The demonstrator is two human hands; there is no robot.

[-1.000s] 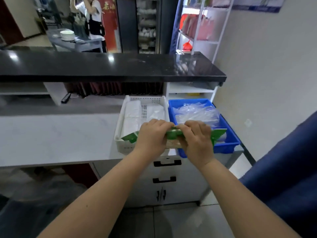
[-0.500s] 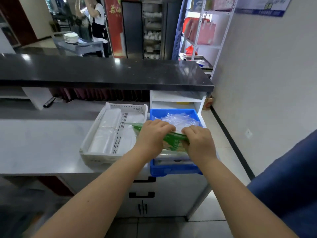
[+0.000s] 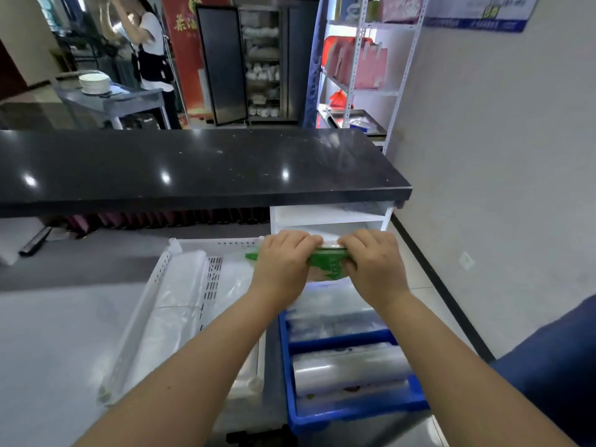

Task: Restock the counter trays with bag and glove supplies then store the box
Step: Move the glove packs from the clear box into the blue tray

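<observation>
A green-printed plastic pack (image 3: 327, 266) is gripped from both sides by my left hand (image 3: 283, 262) and my right hand (image 3: 374, 262), over the far end of the blue tray (image 3: 358, 411). The blue tray holds clear plastic packs (image 3: 348, 369). To its left stands a white slotted tray (image 3: 161, 275) with folded clear bags (image 3: 180, 304) in it. Both trays rest on the pale counter (image 3: 48, 333). No box is in view.
A raised black counter top (image 3: 193, 162) runs across behind the trays, with a white open cubby (image 3: 332, 217) under its right end. The wall is on the right, a white shelf rack (image 3: 364, 75) beyond. A person stands by a table at the far left.
My hands have carried the green pack forward, from the near end of the trays to the far end of the blue tray. The view has moved closer to the counter.
</observation>
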